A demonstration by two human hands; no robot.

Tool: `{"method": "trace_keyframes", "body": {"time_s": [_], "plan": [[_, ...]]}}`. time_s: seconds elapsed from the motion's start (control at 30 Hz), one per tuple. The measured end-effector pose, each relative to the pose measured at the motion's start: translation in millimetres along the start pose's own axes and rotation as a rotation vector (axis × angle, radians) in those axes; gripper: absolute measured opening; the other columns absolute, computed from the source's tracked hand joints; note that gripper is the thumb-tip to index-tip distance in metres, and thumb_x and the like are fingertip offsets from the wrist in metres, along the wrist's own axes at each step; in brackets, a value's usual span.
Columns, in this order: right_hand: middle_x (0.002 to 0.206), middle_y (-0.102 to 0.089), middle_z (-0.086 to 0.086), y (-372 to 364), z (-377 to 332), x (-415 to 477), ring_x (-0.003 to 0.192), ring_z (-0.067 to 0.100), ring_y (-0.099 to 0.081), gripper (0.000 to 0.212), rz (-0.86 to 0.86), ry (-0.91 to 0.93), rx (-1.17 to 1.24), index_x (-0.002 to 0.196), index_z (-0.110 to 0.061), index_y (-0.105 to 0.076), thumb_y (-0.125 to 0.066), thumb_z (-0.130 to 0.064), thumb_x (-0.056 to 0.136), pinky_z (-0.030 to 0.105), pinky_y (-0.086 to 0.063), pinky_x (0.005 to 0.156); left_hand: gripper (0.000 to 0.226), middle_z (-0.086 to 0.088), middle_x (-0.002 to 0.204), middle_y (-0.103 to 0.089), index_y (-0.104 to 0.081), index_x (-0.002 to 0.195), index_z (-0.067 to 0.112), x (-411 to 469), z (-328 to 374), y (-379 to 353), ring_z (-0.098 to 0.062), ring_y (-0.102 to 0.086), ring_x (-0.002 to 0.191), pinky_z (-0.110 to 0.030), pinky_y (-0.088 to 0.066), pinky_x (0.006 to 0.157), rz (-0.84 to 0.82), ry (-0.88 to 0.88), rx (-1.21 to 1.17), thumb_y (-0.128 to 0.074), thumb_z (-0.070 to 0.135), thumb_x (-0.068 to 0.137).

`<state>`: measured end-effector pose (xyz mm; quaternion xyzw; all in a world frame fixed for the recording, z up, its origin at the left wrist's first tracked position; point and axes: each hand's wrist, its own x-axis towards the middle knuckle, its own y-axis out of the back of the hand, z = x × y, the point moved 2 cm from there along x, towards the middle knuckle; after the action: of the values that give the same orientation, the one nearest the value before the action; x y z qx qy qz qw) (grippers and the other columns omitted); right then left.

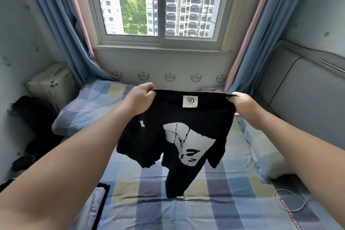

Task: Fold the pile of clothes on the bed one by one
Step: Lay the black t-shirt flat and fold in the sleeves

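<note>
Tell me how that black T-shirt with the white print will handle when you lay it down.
Likely floppy: the black T-shirt with the white print sags and twists below the left hand and right hand gripping its top edge. Probably light: those two grips alone carry it.

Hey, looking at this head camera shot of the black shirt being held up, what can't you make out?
Neck label of the black T-shirt, head view: print too small.
Dark heap by left wall, head view: blurred.
Dark-edged fabric bottom left, head view: partly behind the left arm, cut by the frame edge.
Bed behind the T-shirt, head view: hidden by it.
</note>
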<state>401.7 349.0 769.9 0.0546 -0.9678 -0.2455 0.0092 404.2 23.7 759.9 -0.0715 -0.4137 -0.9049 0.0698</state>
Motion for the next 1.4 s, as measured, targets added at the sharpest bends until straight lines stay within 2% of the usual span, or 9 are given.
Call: {"method": "trace_keyframes", "body": {"time_s": [0.23,0.43,0.5,0.67,0.83,1.0,1.13,1.3,1.4], "plan": [[0.115,-0.071,0.02,56.3,24.1,-21.1,0.097,0.028,-0.07,0.027,-0.109,-0.068,0.248,0.122,-0.004,-0.063,-0.053,-0.022,0.103,0.04,-0.058,0.09,0.053,0.012,0.051,-0.033,-0.046,0.052,0.024,-37.5,47.2,-2.8,-0.01,-0.033,0.05,-0.027,-0.027,0.05,-0.057,-0.021,-0.129,-0.066,0.051,0.092],[0.116,-0.072,0.018,103.7,49.7,-44.3,0.103,0.03,-0.072,0.037,-0.495,-0.095,0.306,0.12,-0.005,-0.067,-0.071,-0.007,0.083,0.034,-0.061,0.083,0.036,-0.007,0.09,-0.077,-0.076,0.098,0.014,-67.7,68.4,-11.3,-0.024,-0.074,0.083,-0.038,-0.059,0.085,-0.218,0.051,-0.108,-0.089,0.033,0.07],[0.116,-0.072,0.02,112.1,61.9,-49.0,0.104,0.032,-0.071,0.033,-0.518,-0.107,0.249,0.119,-0.001,-0.069,-0.067,0.002,0.086,0.034,-0.061,0.084,0.031,-0.008,0.089,-0.076,-0.075,0.098,0.009,-76.8,70.3,-19.0,-0.019,-0.071,0.077,-0.033,-0.059,0.079,-0.198,0.066,-0.083,-0.087,0.026,0.075],[0.106,-0.076,0.012,117.0,92.1,-45.5,0.1,0.029,-0.073,0.018,-0.389,-0.002,0.017,0.111,-0.004,-0.073,-0.068,-0.009,0.094,0.033,-0.059,0.089,0.021,0.011,0.06,-0.057,-0.065,0.073,0.021,-78.1,61.4,-41.9,0.0,-0.05,0.052,-0.013,-0.038,0.051,-0.14,0.079,0.008,-0.073,0.023,0.092],[0.072,-0.071,-0.007,103.5,120.3,-17.3,0.068,0.009,-0.067,0.012,-0.325,-0.002,-0.058,0.085,-0.009,-0.07,-0.067,-0.014,0.096,0.013,-0.049,0.058,0.022,-0.016,0.072,-0.061,-0.066,0.084,0.007,-60.3,39.6,-67.4,-0.015,-0.052,0.063,-0.026,-0.041,0.06,-0.144,0.074,0.039,-0.067,0.026,0.096],[0.071,-0.072,-0.015,59.7,164.3,44.1,0.064,-0.001,-0.065,0.012,-0.347,-0.118,-0.176,0.085,-0.02,-0.073,-0.068,-0.022,0.096,0.012,-0.045,0.06,0.021,-0.011,0.082,-0.066,-0.066,0.087,0.016,-14.5,-24.0,-104.1,-0.03,-0.062,0.077,-0.041,-0.049,0.075,-0.205,0.135,0.162,-0.064,0.033,0.098],[0.074,-0.071,-0.007,12.7,203.6,104.1,0.075,0.016,-0.064,0.019,-0.307,-0.186,-0.321,0.077,-0.022,-0.073,-0.069,-0.028,0.094,0.031,-0.047,0.071,0.024,-0.005,0.081,-0.058,-0.061,0.082,0.015,33.8,-79.1,-151.7,-0.029,-0.055,0.082,-0.037,-0.039,0.069,-0.274,0.177,0.285,-0.06,0.03,0.101],[0.075,-0.063,0.016,-73.3,272.9,215.8,0.071,0.022,-0.053,0.026,-0.114,-0.295,-0.33,0.089,-0.002,-0.073,-0.065,-0.026,0.096,0.03,-0.037,0.06,0.022,-0.006,0.096,-0.055,-0.066,0.094,0.022,124.3,-179.8,-240.0,-0.033,-0.056,0.094,-0.043,-0.049,0.078,-0.183,0.256,0.41,-0.052,0.037,0.101],[0.067,-0.059,0.009,-129.1,323.8,283.7,0.054,0.022,-0.056,0.025,-0.065,-0.431,-0.206,0.095,-0.001,-0.069,-0.061,-0.025,0.097,0.024,-0.041,0.051,0.025,-0.003,0.088,-0.064,-0.064,0.085,0.02,181.7,-241.9,-303.8,-0.033,-0.059,0.088,-0.039,-0.048,0.072,-0.135,0.433,0.288,-0.049,0.034,0.099]]}}
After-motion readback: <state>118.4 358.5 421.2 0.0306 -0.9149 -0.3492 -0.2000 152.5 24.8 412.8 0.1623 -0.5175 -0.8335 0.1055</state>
